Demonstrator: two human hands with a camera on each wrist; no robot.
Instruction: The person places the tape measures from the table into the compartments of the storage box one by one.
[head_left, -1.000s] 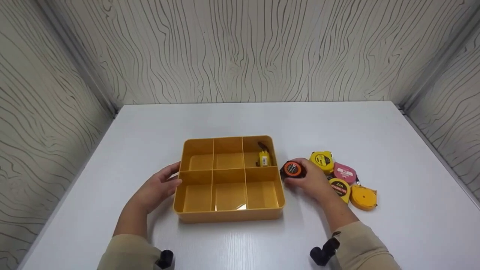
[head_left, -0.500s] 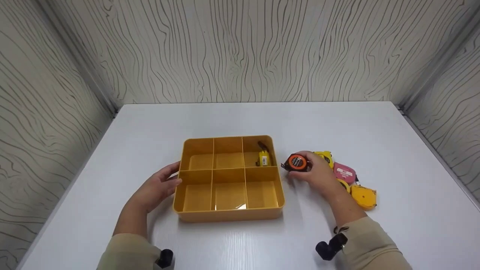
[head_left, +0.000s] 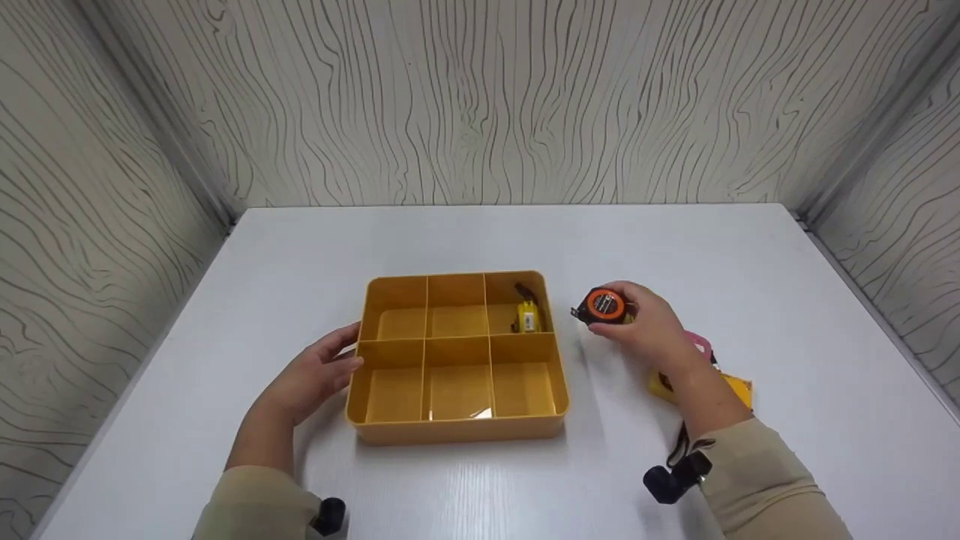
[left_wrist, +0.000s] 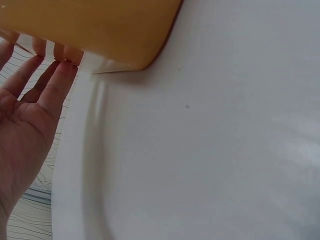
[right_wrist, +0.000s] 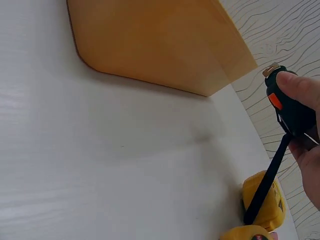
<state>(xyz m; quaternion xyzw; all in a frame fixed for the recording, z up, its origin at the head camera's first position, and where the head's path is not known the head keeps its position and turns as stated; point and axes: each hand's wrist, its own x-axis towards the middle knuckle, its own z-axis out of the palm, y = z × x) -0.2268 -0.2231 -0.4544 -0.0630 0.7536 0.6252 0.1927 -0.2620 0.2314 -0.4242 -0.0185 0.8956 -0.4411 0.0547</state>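
My right hand pinches a black tape measure with an orange round face, raised to the right of the yellow divided box. In the right wrist view the thumb presses on the black case, and a black strap hangs from it. My left hand rests its fingertips against the box's left wall, also seen in the left wrist view with the fingers extended. A small yellow tape measure stands in the back right compartment.
Partly hidden under my right forearm lie a pink tape measure, a yellow one and an orange-yellow one. Another yellow tape measure shows in the right wrist view. Wood-patterned panels surround the white table.
My right hand has lifted the black tape measure up and away to the right from beside the box's right wall. The left hand and the box have stayed in place.
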